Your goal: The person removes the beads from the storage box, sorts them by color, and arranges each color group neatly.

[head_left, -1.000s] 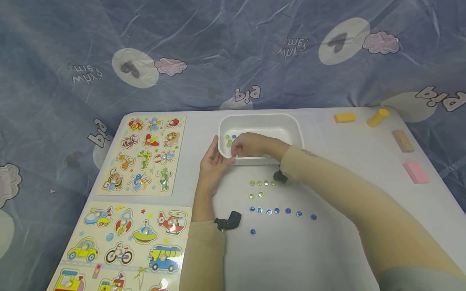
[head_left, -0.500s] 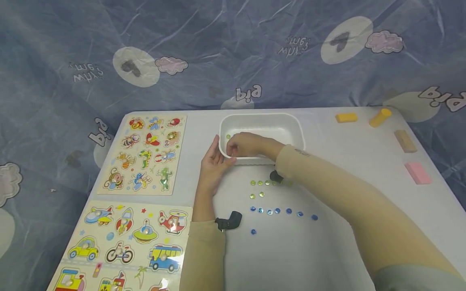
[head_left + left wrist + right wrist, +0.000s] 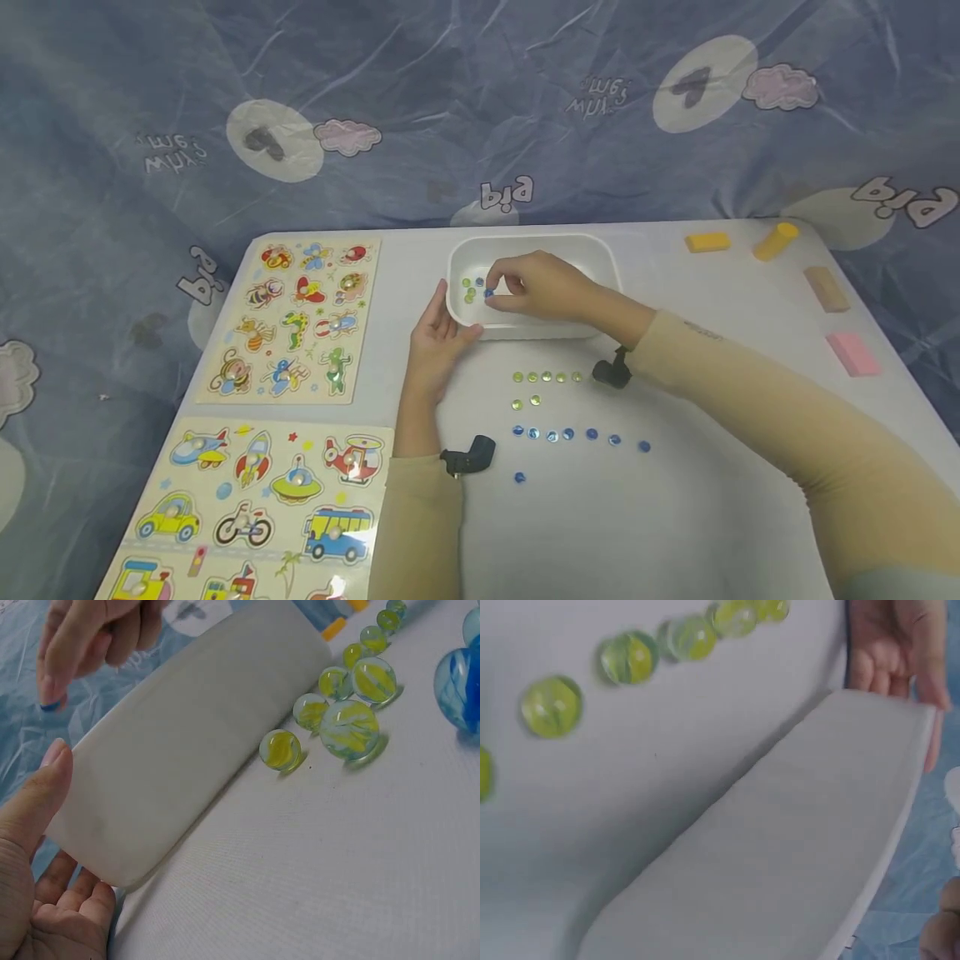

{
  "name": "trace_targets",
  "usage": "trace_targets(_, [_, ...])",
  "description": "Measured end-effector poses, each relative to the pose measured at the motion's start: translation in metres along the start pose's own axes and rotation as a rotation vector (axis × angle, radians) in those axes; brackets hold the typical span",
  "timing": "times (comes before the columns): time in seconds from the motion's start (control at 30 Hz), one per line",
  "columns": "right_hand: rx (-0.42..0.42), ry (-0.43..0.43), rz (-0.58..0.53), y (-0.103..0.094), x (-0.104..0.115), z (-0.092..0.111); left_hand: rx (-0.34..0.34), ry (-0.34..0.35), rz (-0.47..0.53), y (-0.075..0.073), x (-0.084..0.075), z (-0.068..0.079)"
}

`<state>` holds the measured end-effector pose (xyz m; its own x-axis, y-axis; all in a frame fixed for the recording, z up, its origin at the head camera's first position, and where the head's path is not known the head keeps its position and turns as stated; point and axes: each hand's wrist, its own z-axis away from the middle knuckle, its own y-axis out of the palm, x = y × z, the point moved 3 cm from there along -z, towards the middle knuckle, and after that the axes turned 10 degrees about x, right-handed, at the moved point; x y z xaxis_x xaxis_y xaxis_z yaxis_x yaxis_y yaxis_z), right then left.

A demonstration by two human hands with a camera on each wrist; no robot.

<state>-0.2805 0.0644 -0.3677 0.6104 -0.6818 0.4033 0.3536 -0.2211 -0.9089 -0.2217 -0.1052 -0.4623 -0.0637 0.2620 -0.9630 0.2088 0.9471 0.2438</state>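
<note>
A white plastic tray (image 3: 547,332) sits near the table's far edge. My left hand (image 3: 438,348) holds its near-left corner, thumb at the front rim and fingers round the side. Above the tray, my right hand (image 3: 546,287) pinches a blue marble (image 3: 489,293) between thumb and forefinger; a bit of the marble (image 3: 50,706) shows at the fingertips in the left wrist view. Several yellow-green marbles (image 3: 470,292) and a blue marble (image 3: 480,282) lie in the tray's left end. In the right wrist view, only part of the right hand (image 3: 941,930) shows.
Rows of yellow-green marbles (image 3: 547,377) and blue marbles (image 3: 568,434) lie before the tray, with a lone blue marble (image 3: 520,477) nearer me. Left are an insect puzzle board (image 3: 360,333) and a vehicle puzzle board (image 3: 281,450). Toy blocks, including a pink block (image 3: 853,355), lie right.
My right hand has lifted from the tray's left end and shifted slightly right, now with a blue marble in its pinch. The left hand stays at the tray's corner.
</note>
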Motion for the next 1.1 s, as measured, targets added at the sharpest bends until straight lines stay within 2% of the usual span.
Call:
trace_targets(0.17, [-0.05, 0.051, -0.026, -0.005, 0.013, 0.042, -0.016, -0.016, -0.031, 0.0, -0.001, 0.002])
trace_targets(0.3, [-0.056, 0.08, -0.059, 0.004, 0.021, 0.076, -0.026, -0.014, -0.025, 0.0, -0.001, 0.003])
trace_targets(0.4, [-0.026, 0.123, -0.079, 0.018, 0.024, 0.099, -0.03, -0.009, -0.017, 0.0, -0.001, 0.003])
trace_targets(0.5, [0.045, 0.192, -0.077, 0.036, 0.026, 0.12, -0.029, 0.0, -0.011, 0.001, -0.001, 0.003])
trace_targets(0.57, [0.081, 0.192, -0.053, 0.05, 0.026, 0.131, -0.025, 0.004, -0.006, 0.002, -0.001, 0.002])
trace_targets(0.8, [0.146, 0.073, 0.009, 0.089, 0.033, 0.152, -0.028, 0.0, -0.017, 0.003, -0.002, 0.002])
trace_targets(1.1, [0.191, 0.039, 0.01, 0.11, 0.036, 0.156, -0.038, -0.022, -0.023, 0.002, 0.0, 0.002])
